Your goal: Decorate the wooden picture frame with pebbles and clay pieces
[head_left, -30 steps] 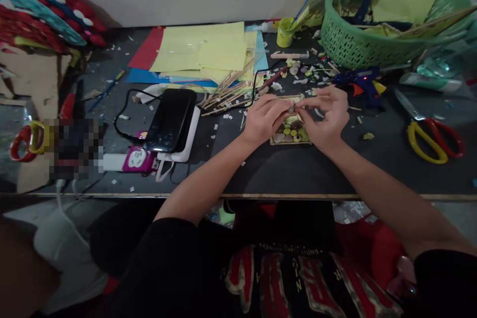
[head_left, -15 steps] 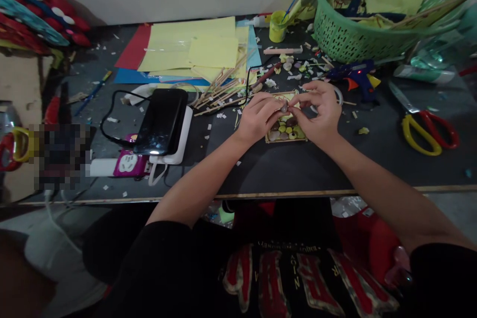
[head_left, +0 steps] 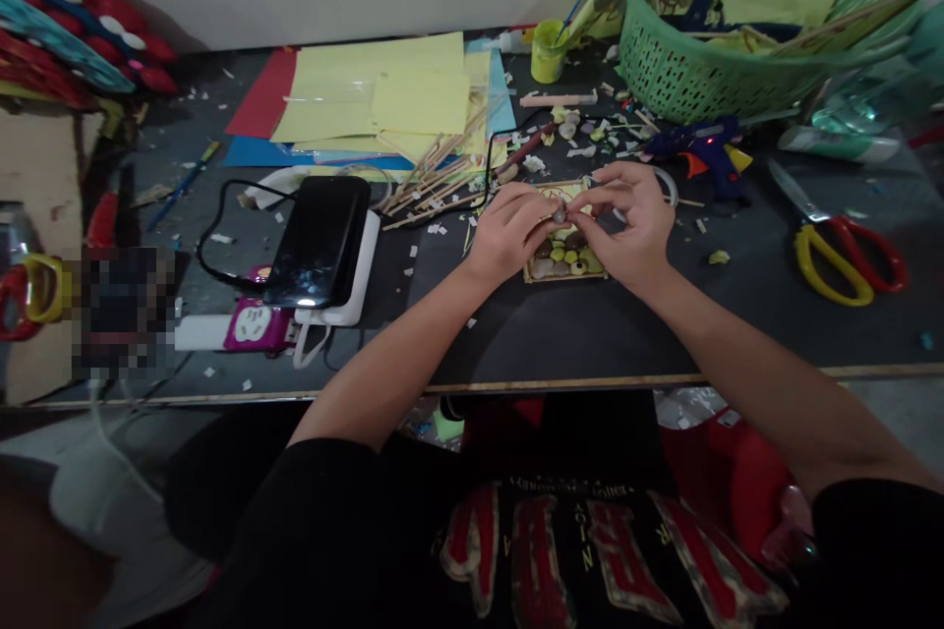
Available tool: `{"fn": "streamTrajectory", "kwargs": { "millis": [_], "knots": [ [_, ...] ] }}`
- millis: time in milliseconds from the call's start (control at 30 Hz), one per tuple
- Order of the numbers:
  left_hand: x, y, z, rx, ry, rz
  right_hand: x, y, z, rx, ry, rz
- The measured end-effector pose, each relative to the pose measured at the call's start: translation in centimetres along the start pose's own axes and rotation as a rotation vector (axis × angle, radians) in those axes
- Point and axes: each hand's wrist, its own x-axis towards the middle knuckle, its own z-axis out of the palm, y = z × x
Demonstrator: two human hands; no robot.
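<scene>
My left hand (head_left: 510, 230) pinches a small grey pebble (head_left: 559, 213) between thumb and fingers. Meeting it from the other side, my right hand (head_left: 628, 218) has its thumb and forefinger closed at the pebble; whether they grip it or something tiny stuck to it, I cannot make out. Both hands hover over a small stick-framed panel (head_left: 528, 274) with a yellow backing. Yellow, grey and brown pebbles (head_left: 560, 260) fill its near part. My hands cover the panel's left and right sides.
Behind my hands lie wooden sticks (head_left: 435, 185), coloured paper (head_left: 354, 98) and paper scraps. To the right are a blue glue gun (head_left: 704, 152), scissors (head_left: 841, 251) and a green basket (head_left: 723, 84). A phone (head_left: 321, 241) on a power bank and a purple power strip (head_left: 255, 322) lie left.
Both hands keep their pinch over the panel, with the pebble shifted very slightly left. The whole view has also moved a few pixels; nothing was let go.
</scene>
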Motion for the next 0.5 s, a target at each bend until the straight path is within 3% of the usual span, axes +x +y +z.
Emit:
{"fn": "streamTrajectory", "kwargs": {
  "millis": [167, 400, 500],
  "knots": [
    [-0.2, 0.2, 0.1, -0.055, -0.027, -0.081, 0.0, 0.2, 0.1, 0.004, -0.035, 0.001],
    [0.9, 1.7, -0.1, -0.368, -0.114, -0.62, 1.7, 1.3, -0.5, 0.062, -0.042, -0.033],
    [1.4, 1.8, -0.1, -0.49, -0.137, -0.719, 2.0, 1.4, -1.0, -0.011, -0.024, -0.073]
  ]
}}
